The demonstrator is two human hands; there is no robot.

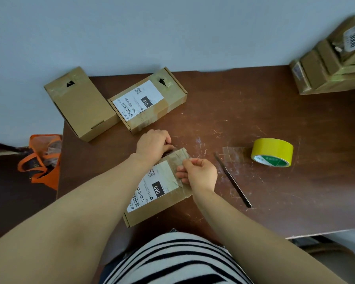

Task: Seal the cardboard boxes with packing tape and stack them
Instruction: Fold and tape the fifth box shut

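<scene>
A flat cardboard box [158, 203] with a white shipping label lies on the brown table [254, 111] right in front of me. My left hand [153, 143] presses on its far end, fingers curled over the edge. My right hand [199, 174] rests on the box's right side and pinches a strip of clear tape [182, 158] that lies over the far corner. A yellow roll of packing tape [272, 152] stands to the right, apart from both hands. Two more boxes sit at the back: a labelled one [148, 101] and a plain one [81, 103].
A thin dark blade-like tool [233, 180] lies on the table between the box and the tape roll. A stack of taped boxes [332, 62] fills the back right corner. An orange bag [43, 160] sits on the floor to the left. The wall runs behind the table.
</scene>
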